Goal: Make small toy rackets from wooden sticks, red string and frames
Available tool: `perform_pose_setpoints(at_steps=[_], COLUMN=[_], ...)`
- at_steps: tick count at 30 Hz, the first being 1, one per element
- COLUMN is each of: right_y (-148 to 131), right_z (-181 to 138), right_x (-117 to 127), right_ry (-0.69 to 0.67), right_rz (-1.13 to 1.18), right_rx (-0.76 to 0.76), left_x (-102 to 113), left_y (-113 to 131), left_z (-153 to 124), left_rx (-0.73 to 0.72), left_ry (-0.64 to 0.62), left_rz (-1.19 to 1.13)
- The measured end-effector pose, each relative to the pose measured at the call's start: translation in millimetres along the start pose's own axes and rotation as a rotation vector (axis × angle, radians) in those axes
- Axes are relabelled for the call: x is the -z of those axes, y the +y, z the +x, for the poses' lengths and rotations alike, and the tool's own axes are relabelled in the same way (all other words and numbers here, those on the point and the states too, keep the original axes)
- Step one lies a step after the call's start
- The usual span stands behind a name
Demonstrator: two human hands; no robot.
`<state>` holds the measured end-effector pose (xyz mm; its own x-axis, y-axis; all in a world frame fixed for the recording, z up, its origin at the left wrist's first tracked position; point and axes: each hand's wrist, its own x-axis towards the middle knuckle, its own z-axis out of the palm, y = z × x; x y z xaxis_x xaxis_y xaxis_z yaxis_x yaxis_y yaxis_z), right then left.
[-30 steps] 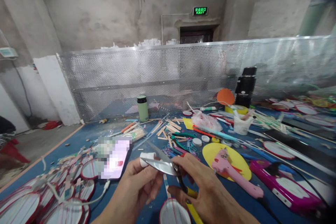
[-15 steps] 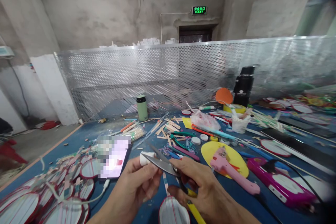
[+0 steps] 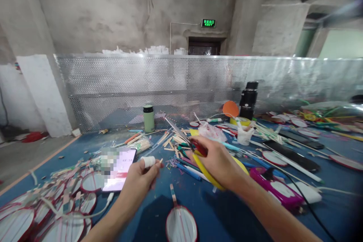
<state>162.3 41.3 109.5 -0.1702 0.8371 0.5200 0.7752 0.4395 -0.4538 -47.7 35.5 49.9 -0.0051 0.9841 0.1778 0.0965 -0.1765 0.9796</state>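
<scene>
1. My left hand point(image 3: 146, 176), at 7 o'clock, pinches a small pale stick point(image 3: 161, 161) between thumb and fingers; its tip pokes out toward 1 or 2 o'clock. A white wrap point(image 3: 148, 162) circles one finger.
2. My right hand point(image 3: 217, 159), at 5 o'clock, is closed around the scissors point(image 3: 177, 131), which point to 11 o'clock, apart from the stick. I cannot tell whether the blades are parted.
3. The scissors should feel stiff and fairly weighty; the yellow handle point(image 3: 203, 169) is the safe hold, away from the edges.
4. The stick, I judge, is light, dry and easily snapped, so a fingertip pinch suits it.
5. At 6 o'clock a red-rimmed paddle point(image 3: 181, 224) lies on the tabletop point(image 3: 154, 208), its narrow stem toward 11 or 12. It looks light, its face easily dented; I'd take it by the stem.
</scene>
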Motion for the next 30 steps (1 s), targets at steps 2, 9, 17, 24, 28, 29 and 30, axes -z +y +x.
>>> perform_pose_setpoints(at_steps=[2, 9, 17, 24, 28, 29, 30], right_y=[-3, -2, -7, -14, -28, -31, -33], right_z=[24, 94, 127, 138, 129, 122, 113], right_x=[-4, -69, -119, -133, -104, -95, -85], right_ry=[-0.078, -0.381, -0.461, -0.526, -0.517, -0.520, -0.536], right_rz=[-0.117, -0.378, -0.526, -0.525, -0.416, -0.368, -0.318], right_rx=[-0.013, -0.171, -0.211, -0.095, 0.043, 0.089, 0.132], left_x=[3, 14, 17, 20, 19, 18, 17], left_y=[-5, -25, -16, -20, -27, -28, -28], left_z=[5, 18, 17, 20, 18, 17, 15], left_rx=[-0.009, -0.122, -0.170, -0.194, -0.239, -0.255, -0.276], left_ry=[-0.002, 0.071, 0.095, 0.078, 0.061, 0.067, 0.063], left_rz=[0.032, 0.339, 0.512, 0.549, 0.631, 0.648, 0.665])
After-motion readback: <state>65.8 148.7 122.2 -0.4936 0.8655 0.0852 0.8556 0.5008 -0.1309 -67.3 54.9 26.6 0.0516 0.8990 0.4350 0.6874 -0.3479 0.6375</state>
